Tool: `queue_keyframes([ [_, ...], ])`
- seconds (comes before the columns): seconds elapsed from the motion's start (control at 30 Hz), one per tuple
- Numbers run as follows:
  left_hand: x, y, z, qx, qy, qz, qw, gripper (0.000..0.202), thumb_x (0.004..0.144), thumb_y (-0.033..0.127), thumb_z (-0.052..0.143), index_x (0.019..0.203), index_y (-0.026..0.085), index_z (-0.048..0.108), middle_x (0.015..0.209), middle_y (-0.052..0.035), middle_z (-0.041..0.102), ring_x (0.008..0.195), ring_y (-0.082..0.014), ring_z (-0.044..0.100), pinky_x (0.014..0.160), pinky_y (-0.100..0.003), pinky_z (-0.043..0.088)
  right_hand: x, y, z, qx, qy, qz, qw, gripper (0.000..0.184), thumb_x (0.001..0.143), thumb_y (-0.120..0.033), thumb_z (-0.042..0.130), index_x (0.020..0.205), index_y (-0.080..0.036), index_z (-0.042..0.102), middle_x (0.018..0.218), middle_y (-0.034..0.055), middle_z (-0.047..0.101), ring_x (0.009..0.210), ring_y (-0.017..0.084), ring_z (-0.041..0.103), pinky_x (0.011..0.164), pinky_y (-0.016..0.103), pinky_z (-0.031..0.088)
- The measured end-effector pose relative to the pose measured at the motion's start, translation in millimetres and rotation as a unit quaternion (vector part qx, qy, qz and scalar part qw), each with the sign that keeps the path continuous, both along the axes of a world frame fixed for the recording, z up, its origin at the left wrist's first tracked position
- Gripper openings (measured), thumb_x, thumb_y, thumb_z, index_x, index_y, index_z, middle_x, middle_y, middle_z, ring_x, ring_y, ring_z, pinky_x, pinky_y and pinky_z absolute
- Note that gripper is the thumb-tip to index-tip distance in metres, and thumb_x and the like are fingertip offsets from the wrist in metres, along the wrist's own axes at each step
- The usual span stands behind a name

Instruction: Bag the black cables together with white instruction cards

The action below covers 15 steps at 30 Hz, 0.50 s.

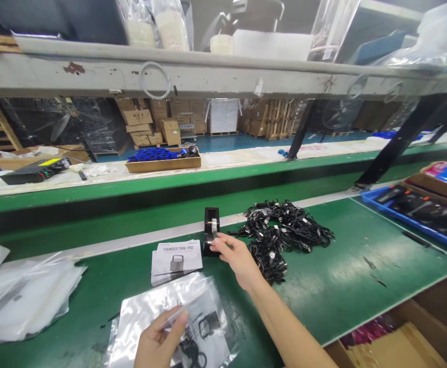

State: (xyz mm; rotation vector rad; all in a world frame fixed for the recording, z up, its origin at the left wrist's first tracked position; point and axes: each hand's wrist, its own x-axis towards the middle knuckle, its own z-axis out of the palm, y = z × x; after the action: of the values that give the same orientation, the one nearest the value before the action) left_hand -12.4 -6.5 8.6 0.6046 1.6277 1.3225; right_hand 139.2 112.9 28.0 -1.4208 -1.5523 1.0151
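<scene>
My left hand (161, 338) pinches a clear plastic bag (215, 335) that holds a printed leaflet and a coiled black cable (193, 352). Under it lie more clear bags (135, 312) on the green bench. Ahead, my right hand (241, 260) reaches to a black tape dispenser (211, 213), thumb and fingertips closed at the front end of the clear tape (214, 226). Left of the dispenser sits a stack of "Thunder Trail Pro" leaflets (177, 259). A heap of tied black cables (288, 227) spreads to the right of it.
Stacked plastic bags (27, 301) lie at the left. A blue tray (423, 220) of dark items stands at the right, above an open carton (403, 342). Beyond the bench are a ledge with a cardboard tray (164, 163) of blue parts and an overhead shelf (216, 74).
</scene>
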Motion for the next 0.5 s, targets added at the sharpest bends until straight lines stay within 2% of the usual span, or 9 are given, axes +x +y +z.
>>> queue_keyframes([
  [0.1,-1,0,-2.3,0.001,-0.027,0.008,1.0,0.044,0.044,0.048,0.076,0.072,0.015,0.068,0.06,-0.0011,0.07,0.053,-0.0132,0.058,0.048,-0.02,0.044,0,-9,-7.7,0.018,-0.016,-0.021,0.999,0.024,0.08,-0.031,0.052,0.068,-0.017,0.067,0.108,0.0097,0.056,0.112,0.022,0.048,0.085,0.029,0.042],
  [0.23,-4,1,-1.9,0.0,-0.043,0.021,0.999,0.049,0.048,0.048,0.075,0.081,0.014,0.065,0.049,0.0019,0.065,0.047,-0.0123,0.055,0.046,-0.02,0.043,6,-23,-5.1,0.038,-0.058,-0.043,0.997,0.02,0.078,-0.018,0.052,0.065,-0.015,0.066,0.098,0.0123,0.055,0.098,0.026,0.052,0.087,0.04,0.037],
  [0.3,-7,1,-0.4,-0.004,-0.038,0.022,0.999,0.05,0.049,0.048,0.075,0.084,0.014,0.064,0.046,0.0031,0.063,0.046,-0.0127,0.056,0.045,-0.02,0.043,11,-37,5.5,0.032,-0.045,0.003,0.998,0.02,0.079,-0.018,0.05,0.07,-0.017,0.068,0.084,0.0073,0.057,0.078,0.02,0.057,0.077,0.036,0.043],
  [0.37,-11,1,1.7,-0.004,-0.027,0.013,1.0,0.05,0.05,0.047,0.075,0.085,0.014,0.064,0.05,0.0021,0.065,0.049,-0.0131,0.057,0.046,-0.019,0.044,14,-55,18.7,-0.022,0.035,0.096,0.995,0.022,0.079,-0.019,0.051,0.093,-0.023,0.067,0.074,0.0009,0.057,0.054,0.011,0.052,0.057,0.027,0.046],
  [0.4,-13,1,3.1,-0.006,-0.023,0.006,1.0,0.05,0.049,0.047,0.075,0.085,0.013,0.065,0.052,0.0015,0.066,0.05,-0.0134,0.058,0.048,-0.02,0.045,14,-65,24.5,-0.066,0.096,0.14,0.983,0.037,0.077,-0.018,0.053,0.113,-0.028,0.057,0.072,-0.002,0.056,0.046,0.008,0.048,0.049,0.023,0.044],
  [0.43,-13,1,4.8,-0.007,-0.021,0.001,1.0,0.051,0.049,0.047,0.075,0.085,0.013,0.065,0.054,0.0005,0.068,0.052,-0.0137,0.059,0.05,-0.02,0.046,13,-73,28.8,-0.104,0.15,0.175,0.968,0.058,0.075,-0.017,0.056,0.128,-0.033,0.04,0.07,-0.0045,0.055,0.043,0.007,0.046,0.044,0.02,0.042],
  [0.5,-11,0,9.5,-0.012,-0.014,0.002,1.0,0.051,0.045,0.048,0.076,0.081,0.013,0.066,0.058,-0.0013,0.07,0.055,-0.0149,0.061,0.052,-0.021,0.049,7,-87,31.5,-0.147,0.221,0.203,0.943,0.086,0.071,-0.013,0.059,0.137,-0.038,0.009,0.067,-0.0078,0.054,0.044,0.006,0.046,0.044,0.018,0.042],
])
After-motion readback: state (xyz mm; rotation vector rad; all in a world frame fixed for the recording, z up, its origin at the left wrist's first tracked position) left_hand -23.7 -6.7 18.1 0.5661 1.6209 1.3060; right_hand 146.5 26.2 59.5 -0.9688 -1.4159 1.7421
